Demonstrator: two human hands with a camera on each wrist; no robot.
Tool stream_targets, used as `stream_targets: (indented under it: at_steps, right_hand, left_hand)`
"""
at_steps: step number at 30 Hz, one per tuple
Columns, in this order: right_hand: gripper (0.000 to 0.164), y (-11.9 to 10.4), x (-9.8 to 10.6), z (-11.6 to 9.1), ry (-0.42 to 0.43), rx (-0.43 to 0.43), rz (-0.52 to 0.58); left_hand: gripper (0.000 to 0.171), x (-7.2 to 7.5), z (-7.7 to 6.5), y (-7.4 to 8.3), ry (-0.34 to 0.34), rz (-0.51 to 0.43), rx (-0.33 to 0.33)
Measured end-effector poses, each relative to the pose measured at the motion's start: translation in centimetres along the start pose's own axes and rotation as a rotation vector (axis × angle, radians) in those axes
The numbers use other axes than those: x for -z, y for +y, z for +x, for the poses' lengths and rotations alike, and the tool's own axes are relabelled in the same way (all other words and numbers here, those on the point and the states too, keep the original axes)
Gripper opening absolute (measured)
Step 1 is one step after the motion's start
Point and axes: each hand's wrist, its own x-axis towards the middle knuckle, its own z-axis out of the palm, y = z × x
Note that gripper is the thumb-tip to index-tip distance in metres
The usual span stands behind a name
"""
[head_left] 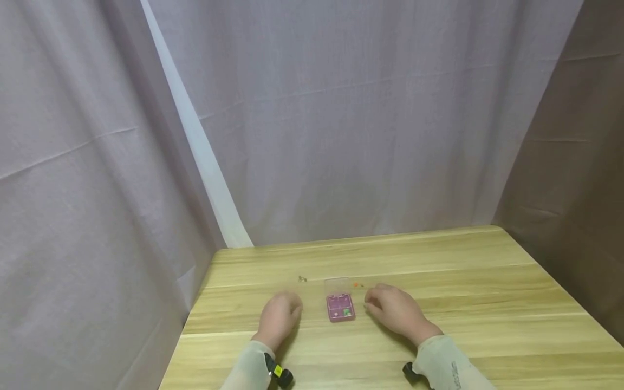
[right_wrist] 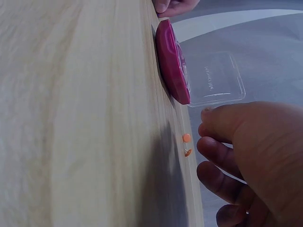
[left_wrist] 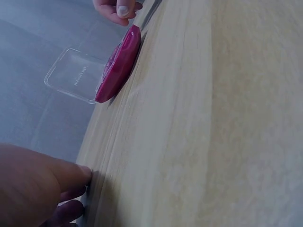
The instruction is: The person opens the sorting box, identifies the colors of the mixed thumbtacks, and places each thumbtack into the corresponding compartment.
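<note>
A small pink compartment box [head_left: 340, 308] stands on the table between the hands, its clear lid [right_wrist: 215, 78] raised on the far side. Inside are a green piece [head_left: 346, 312] and a tiny pale one. Left of the box, my left hand [head_left: 280, 316] rests at the tabletop, fingers loosely bent; nothing shows in its grasp. On the other side hovers my right hand [head_left: 396, 310], its fingers relaxed and apart, holding nothing. Close to its fingertips lie an orange disc [right_wrist: 186, 137] and a small thumbtack [right_wrist: 188, 152] with its pin showing.
Several tiny metallic bits [head_left: 302, 279] lie on the wooden table [head_left: 439, 260] beyond the left hand, too small to identify. Grey curtains [head_left: 341, 135] hang behind the table and at both sides.
</note>
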Motion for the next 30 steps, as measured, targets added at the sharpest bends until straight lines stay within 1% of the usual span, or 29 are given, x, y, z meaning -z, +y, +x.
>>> stream_targets:
  at_steps: [5,7,12,17,20,22,25,30]
  right_hand:
    - [0.008,0.0,0.0,0.0,0.005,0.003,0.001]
    - [0.008,0.0,0.0,0.0,0.006,0.002,0.002]
    - [0.008,0.0,0.0,-0.1,0.005,0.004,0.004]
    - [0.007,-0.2,0.2,-0.1,0.004,0.005,0.010]
    - [0.007,-0.3,0.3,-0.1,0.003,0.004,0.013]
    - [0.007,-0.4,0.3,-0.1,-0.001,0.002,0.016]
    - [0.007,-0.4,0.2,-0.1,-0.008,0.002,0.022]
    - [0.008,-0.3,0.0,-0.1,-0.011,-0.001,0.023]
  left_hand:
    - [0.022,-0.1,0.1,0.0,0.009,-0.001,-0.009]
    - [0.024,-0.1,0.1,0.0,0.014,-0.004,-0.010]
    - [0.022,0.1,0.0,0.1,0.019,-0.024,-0.007]
    - [0.028,0.5,-0.1,0.2,0.014,-0.055,-0.003]
    - [0.031,0.6,0.0,0.2,0.010,-0.057,0.000]
    - [0.031,0.6,0.0,0.3,0.004,-0.065,0.006]
    - [0.028,0.7,0.2,0.7,-0.001,-0.097,-0.003]
    - [0.013,0.6,0.5,2.1,-0.013,-0.154,-0.034]
